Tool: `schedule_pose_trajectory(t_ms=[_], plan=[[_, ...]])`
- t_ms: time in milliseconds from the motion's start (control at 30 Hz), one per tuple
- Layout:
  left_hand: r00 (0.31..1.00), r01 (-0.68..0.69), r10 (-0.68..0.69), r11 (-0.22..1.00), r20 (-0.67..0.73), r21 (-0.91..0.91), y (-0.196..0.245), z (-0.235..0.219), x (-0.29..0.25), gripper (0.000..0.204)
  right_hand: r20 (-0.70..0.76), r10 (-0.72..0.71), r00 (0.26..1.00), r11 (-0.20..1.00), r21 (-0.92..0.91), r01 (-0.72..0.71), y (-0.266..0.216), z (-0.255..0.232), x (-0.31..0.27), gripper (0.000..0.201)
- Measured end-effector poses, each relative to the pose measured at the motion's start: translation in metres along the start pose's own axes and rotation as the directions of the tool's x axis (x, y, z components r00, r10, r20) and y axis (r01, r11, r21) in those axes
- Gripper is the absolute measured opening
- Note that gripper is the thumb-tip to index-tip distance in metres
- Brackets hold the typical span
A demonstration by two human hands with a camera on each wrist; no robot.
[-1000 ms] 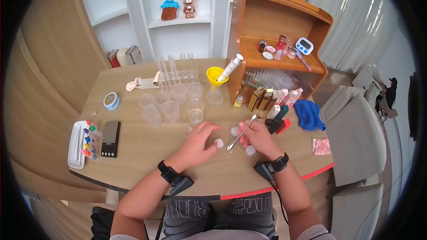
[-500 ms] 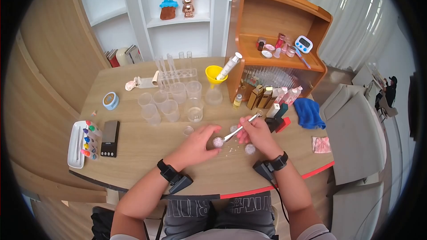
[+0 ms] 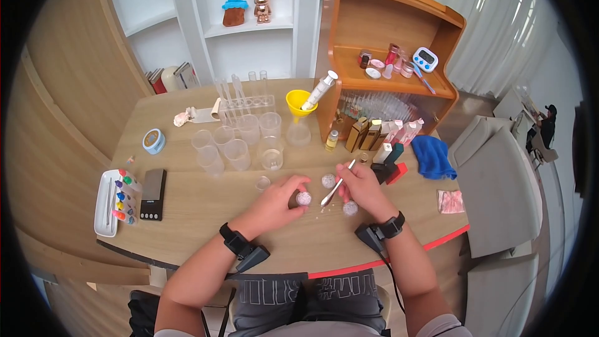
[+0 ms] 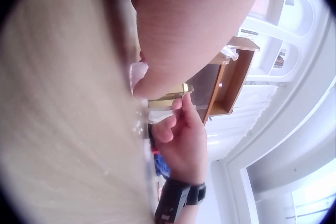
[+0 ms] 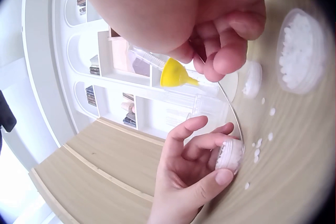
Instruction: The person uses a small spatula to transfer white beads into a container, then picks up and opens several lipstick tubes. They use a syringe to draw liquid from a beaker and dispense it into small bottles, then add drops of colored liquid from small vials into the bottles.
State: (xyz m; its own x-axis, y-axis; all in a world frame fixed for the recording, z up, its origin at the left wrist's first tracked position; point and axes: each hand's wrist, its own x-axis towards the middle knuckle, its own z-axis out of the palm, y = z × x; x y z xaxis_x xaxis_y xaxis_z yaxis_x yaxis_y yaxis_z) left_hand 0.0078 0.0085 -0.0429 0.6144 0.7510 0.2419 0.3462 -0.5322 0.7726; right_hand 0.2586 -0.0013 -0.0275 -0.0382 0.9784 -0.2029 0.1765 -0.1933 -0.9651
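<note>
My left hand [image 3: 277, 201] pinches a small clear round jar [image 5: 230, 154] of whitish beads at the table, thumb on one side and fingers on the other. My right hand [image 3: 362, 186] grips a slim metal spoon [image 3: 337, 183] by its handle. The spoon's bowl points down at the table just right of the held jar, amid scattered white beads [image 5: 256, 153]. Two more bead-filled jars stand by the right hand: one jar [image 3: 328, 180] behind the spoon, another jar [image 3: 350, 208] below the fingers. A small clear round piece [image 3: 262, 183] lies behind the left hand.
Clear cups [image 3: 238, 154] and a test tube rack [image 3: 249, 103] stand behind the hands, beside a yellow funnel [image 3: 301, 101] in a flask. A black scale [image 3: 153, 195] and white tray [image 3: 106, 218] are at left. Boxes [image 3: 357, 134] and a blue cloth [image 3: 432, 157] are at right.
The spoon's bowl went left to the held jar's rim, then back right and down to the table. The left fingers have closed in on the jar.
</note>
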Motion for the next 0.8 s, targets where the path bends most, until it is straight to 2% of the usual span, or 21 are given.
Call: schedule_pose_trajectory(t_ms=[167, 467, 767, 800], plan=[[0.999, -0.037, 0.037, 0.999, -0.024, 0.023, -0.0002, -0.0018, -0.0005, 0.054, 0.001, -0.026, 1.000, 0.992, -0.124, 0.026, -0.0067, 0.0009, -0.0036, 0.039], [0.999, -0.037, 0.037, 0.999, -0.017, 0.024, -0.0044, 0.0004, -0.0008, 0.054, 0.021, -0.014, 1.000, 0.986, -0.164, 0.017, -0.0049, 0.0038, -0.0046, 0.039], [0.999, -0.029, 0.029, 0.999, -0.014, 0.038, 0.0007, -0.0024, -0.0008, 0.052, -0.029, -0.020, 0.999, 1.000, -0.001, 0.020, 0.0004, 0.0011, 0.0009, 0.040], [0.999, -0.031, 0.031, 0.999, -0.013, 0.039, 0.0007, -0.0031, -0.0008, 0.052, -0.029, -0.026, 0.999, 0.999, -0.032, 0.025, -0.0010, 0.0013, 0.0002, 0.040]])
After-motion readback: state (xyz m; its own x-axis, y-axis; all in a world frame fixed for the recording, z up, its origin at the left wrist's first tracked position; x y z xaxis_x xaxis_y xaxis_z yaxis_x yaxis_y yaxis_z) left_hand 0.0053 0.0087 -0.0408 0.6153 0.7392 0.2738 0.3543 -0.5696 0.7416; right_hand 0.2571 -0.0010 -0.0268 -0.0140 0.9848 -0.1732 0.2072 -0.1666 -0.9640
